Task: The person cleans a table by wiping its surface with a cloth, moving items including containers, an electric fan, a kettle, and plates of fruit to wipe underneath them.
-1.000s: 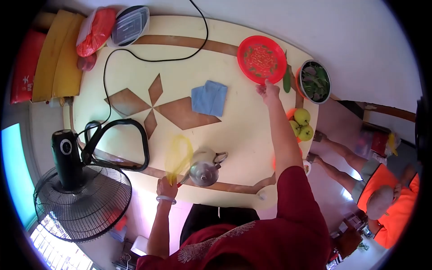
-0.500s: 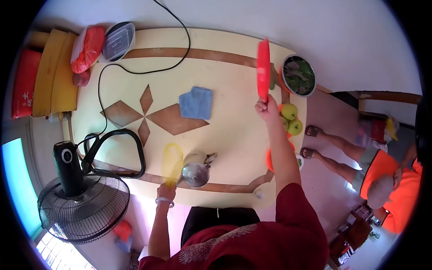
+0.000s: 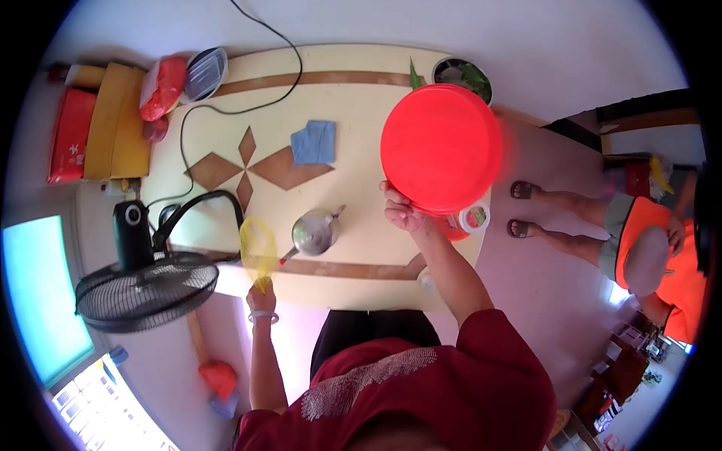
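My left hand (image 3: 261,298) is closed around the narrow lower end of a yellow, see-through oval scoop-like thing (image 3: 259,246), held upright over the table's near edge. My right hand (image 3: 402,210) grips the lower rim of a shallow round red plastic plate (image 3: 440,146), its broad face turned towards me above the table's right side. To the right of the yellow thing stands a metal kettle (image 3: 315,232) with a red-tipped spout. A folded blue cloth (image 3: 313,142) lies farther back. The plate hides whatever is behind it.
At the back right, a pot (image 3: 462,74) holds leafy greens. A small white-rimmed tub (image 3: 474,217) sits below the plate. The black fan (image 3: 147,289) stands left, its cord (image 3: 248,114) crossing the table. A person in orange (image 3: 645,248) is at the right.
The red plate has turned from edge-on to face-on, covering the apples. My left hand has drawn the yellow thing away from the kettle to the left. The view has shifted slightly.
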`<move>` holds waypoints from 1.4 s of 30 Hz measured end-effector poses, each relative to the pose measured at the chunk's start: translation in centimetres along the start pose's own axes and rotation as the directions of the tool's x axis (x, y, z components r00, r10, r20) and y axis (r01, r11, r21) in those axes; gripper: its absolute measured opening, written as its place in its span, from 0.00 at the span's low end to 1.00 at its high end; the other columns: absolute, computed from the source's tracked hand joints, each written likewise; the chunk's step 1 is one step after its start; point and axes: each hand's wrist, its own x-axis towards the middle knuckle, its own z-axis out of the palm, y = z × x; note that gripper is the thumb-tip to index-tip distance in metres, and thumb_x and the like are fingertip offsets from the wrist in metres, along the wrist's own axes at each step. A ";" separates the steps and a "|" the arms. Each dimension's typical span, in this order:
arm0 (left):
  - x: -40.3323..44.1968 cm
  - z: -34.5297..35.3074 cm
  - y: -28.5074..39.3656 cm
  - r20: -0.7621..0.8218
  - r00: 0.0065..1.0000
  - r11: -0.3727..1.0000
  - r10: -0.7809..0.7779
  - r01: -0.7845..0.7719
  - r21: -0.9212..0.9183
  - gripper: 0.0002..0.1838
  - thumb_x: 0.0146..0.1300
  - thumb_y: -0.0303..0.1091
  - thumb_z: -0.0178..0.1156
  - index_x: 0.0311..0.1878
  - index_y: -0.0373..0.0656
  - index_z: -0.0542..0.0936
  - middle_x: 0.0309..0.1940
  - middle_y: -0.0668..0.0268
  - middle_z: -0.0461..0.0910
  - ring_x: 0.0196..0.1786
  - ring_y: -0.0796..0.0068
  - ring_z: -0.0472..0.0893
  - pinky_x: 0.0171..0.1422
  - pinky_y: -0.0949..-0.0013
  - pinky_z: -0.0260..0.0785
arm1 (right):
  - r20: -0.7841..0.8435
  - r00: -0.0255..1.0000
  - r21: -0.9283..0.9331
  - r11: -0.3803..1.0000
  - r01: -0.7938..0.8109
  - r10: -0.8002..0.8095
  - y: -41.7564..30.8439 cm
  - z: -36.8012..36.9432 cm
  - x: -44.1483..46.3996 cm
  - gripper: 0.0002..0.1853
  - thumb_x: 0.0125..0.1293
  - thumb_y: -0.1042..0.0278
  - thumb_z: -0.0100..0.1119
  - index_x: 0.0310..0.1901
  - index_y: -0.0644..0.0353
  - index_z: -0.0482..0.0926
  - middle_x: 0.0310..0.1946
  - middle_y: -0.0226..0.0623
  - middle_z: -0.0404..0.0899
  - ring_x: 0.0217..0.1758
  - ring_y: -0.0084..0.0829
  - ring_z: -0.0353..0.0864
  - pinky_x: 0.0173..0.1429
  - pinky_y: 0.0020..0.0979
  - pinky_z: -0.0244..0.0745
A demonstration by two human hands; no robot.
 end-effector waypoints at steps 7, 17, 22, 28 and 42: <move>-7.0 -0.9 -1.0 -0.094 0.996 1.000 -0.005 0.003 -0.019 0.19 0.57 0.47 0.55 0.33 0.37 0.80 0.27 0.45 0.78 0.34 0.42 0.77 0.40 0.51 0.69 | -0.333 0.895 0.078 0.954 -0.289 0.298 7.3 -2.4 -8.3 0.25 0.68 0.58 0.42 0.54 0.76 0.62 0.13 0.23 0.61 0.10 0.16 0.55 0.21 0.21 0.61; -13.2 0.9 -5.6 -0.046 0.993 0.992 -0.111 0.108 -0.061 0.20 0.57 0.48 0.56 0.35 0.37 0.80 0.29 0.45 0.78 0.36 0.44 0.78 0.44 0.51 0.68 | -0.748 0.534 0.186 0.897 -0.402 0.394 11.4 -12.0 -20.4 0.20 0.67 0.60 0.43 0.43 0.75 0.68 0.13 0.26 0.66 0.11 0.17 0.59 0.30 0.26 0.70; -13.8 0.8 -4.2 -0.068 0.992 0.991 -0.111 0.106 -0.076 0.19 0.58 0.48 0.55 0.35 0.38 0.80 0.30 0.45 0.79 0.37 0.44 0.78 0.43 0.52 0.70 | -0.793 0.531 -0.099 0.798 -0.594 0.297 11.1 -8.5 -20.6 0.18 0.65 0.56 0.46 0.36 0.67 0.74 0.16 0.30 0.72 0.14 0.22 0.67 0.34 0.33 0.74; -13.6 1.3 -4.2 -0.015 0.995 0.995 -0.095 0.095 -0.023 0.18 0.59 0.46 0.54 0.36 0.37 0.79 0.31 0.46 0.79 0.37 0.45 0.78 0.44 0.52 0.70 | -0.902 0.431 -0.242 0.795 -0.556 0.028 9.4 -8.9 -21.8 0.13 0.58 0.62 0.54 0.39 0.62 0.74 0.30 0.36 0.78 0.24 0.30 0.76 0.34 0.36 0.76; -13.2 1.5 -2.6 0.110 0.984 0.970 -0.139 0.157 -0.185 0.16 0.60 0.41 0.50 0.35 0.35 0.77 0.31 0.43 0.77 0.38 0.43 0.77 0.45 0.51 0.69 | -0.642 0.552 -0.734 0.219 -0.643 -0.532 10.3 -5.9 -20.0 0.17 0.57 0.62 0.58 0.44 0.62 0.70 0.31 0.38 0.76 0.29 0.29 0.78 0.28 0.30 0.77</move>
